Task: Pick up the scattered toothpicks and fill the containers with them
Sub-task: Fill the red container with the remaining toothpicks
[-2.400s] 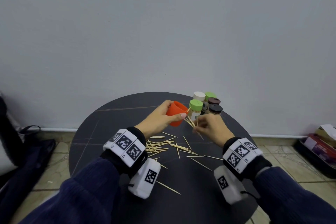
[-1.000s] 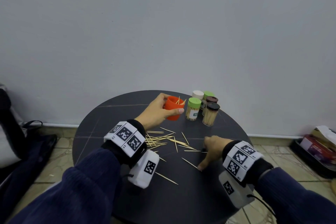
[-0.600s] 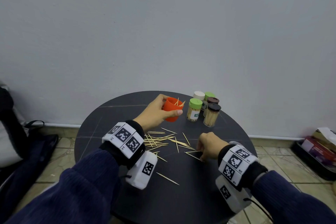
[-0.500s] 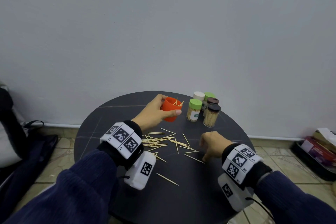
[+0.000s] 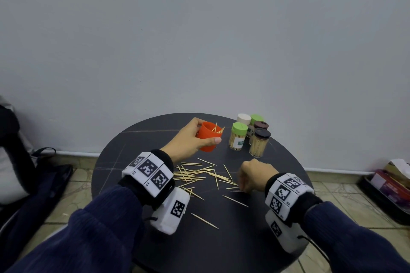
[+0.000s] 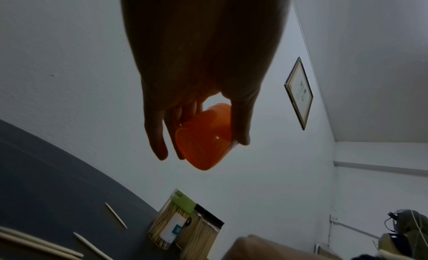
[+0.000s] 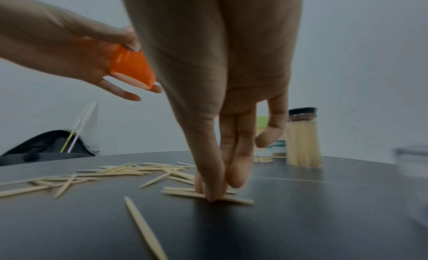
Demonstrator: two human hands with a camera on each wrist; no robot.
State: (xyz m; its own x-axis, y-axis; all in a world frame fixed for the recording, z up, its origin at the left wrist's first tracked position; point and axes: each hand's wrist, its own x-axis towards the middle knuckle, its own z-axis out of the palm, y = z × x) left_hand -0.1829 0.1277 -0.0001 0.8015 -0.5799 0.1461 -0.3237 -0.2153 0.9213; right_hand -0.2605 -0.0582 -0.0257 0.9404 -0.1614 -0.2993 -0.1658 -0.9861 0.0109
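My left hand (image 5: 205, 132) grips an orange cup (image 5: 207, 139) just above the far part of the round dark table (image 5: 221, 239); a few toothpicks stick out of its rim. The cup (image 6: 203, 141) shows from below in the left wrist view. Loose toothpicks (image 5: 193, 175) lie scattered mid-table. My right hand (image 5: 241, 188) is down at the right edge of the scatter. In the right wrist view its fingertips (image 7: 210, 196) pinch two toothpicks (image 7: 238, 200) against the tabletop.
Several lidded jars packed with toothpicks stand at the back right: a green-lidded one (image 5: 238, 137), a dark-lidded one (image 5: 259, 145) and others behind. A dark bag (image 5: 33, 184) lies on the floor at left and boxes (image 5: 390, 182) at right. The wall is close behind.
My right hand left the cup, where it held toothpicks, and came down onto the table at the right of the scatter. The cup now has toothpicks sticking out and stays in my left hand.
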